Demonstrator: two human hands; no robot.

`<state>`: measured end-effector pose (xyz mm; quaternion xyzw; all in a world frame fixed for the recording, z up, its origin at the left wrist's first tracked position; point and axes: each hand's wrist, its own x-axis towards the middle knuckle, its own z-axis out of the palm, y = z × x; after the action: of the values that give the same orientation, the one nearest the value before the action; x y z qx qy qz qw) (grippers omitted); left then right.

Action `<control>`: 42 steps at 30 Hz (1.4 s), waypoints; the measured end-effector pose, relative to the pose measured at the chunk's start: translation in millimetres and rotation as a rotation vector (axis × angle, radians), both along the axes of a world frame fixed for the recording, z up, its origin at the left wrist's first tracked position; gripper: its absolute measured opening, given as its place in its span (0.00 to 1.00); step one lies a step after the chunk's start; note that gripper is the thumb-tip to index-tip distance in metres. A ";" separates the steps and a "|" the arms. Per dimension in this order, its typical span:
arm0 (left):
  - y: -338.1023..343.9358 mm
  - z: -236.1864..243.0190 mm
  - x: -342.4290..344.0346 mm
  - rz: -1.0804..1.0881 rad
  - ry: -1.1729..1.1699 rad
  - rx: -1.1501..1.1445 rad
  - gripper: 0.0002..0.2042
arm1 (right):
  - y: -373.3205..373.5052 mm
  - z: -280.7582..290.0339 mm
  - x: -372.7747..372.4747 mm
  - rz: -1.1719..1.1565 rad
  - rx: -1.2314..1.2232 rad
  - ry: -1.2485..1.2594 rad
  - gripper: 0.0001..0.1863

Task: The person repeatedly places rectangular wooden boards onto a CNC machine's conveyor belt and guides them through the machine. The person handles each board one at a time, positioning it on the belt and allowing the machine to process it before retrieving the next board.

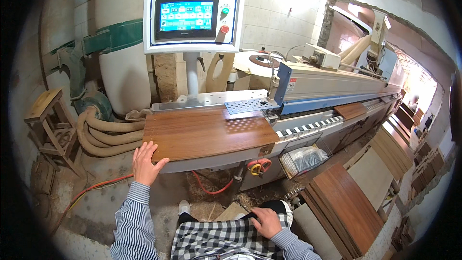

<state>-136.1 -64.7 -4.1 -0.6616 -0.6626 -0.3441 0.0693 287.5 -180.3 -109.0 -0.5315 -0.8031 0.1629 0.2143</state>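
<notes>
My left hand (147, 163) lies spread at the near left corner of a brown wood-grain board (207, 135), its fingers and thumb apart against the edge. The board rests flat on the infeed table of a long edge-banding machine (332, 86), its right end by the blue perforated plate (248, 106) and the black-and-white conveyor track (310, 127). Down by my thigh, my right hand (266, 222) rests on the black-and-white checked apron (226, 238) and dark trousers, fingers loosely extended with nothing seen in them. A second brown panel (350, 110) lies farther along the track.
A control panel (195, 17) with a lit screen stands behind the board. Several brown panels (346, 202) are stacked at the right. Ribbed hoses (108, 135) and a wooden stool (53, 125) are at the left; a red hose (211, 190) runs below the table. A wire basket (305, 160) hangs beside the machine.
</notes>
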 end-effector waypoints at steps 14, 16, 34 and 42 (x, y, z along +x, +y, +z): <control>-18.0 -16.5 -35.6 0.027 -0.115 0.002 0.28 | -35.4 -34.5 16.4 -0.048 0.186 -0.252 0.13; -20.9 -16.4 -37.3 0.021 -0.149 -0.017 0.27 | -34.9 -36.2 16.6 -0.042 0.188 -0.256 0.13; -18.5 -3.7 -26.4 -0.018 -0.172 -0.058 0.27 | -37.2 -23.1 10.6 -0.053 0.211 -0.242 0.12; -0.7 -3.7 17.6 -0.072 -0.078 0.014 0.27 | -37.0 -24.0 9.7 -0.050 0.224 -0.234 0.12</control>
<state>-118.5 -65.3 -7.8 -0.6705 -0.6381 -0.3767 0.0358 297.2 -217.3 -133.0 -0.5397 -0.8221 0.0040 0.1811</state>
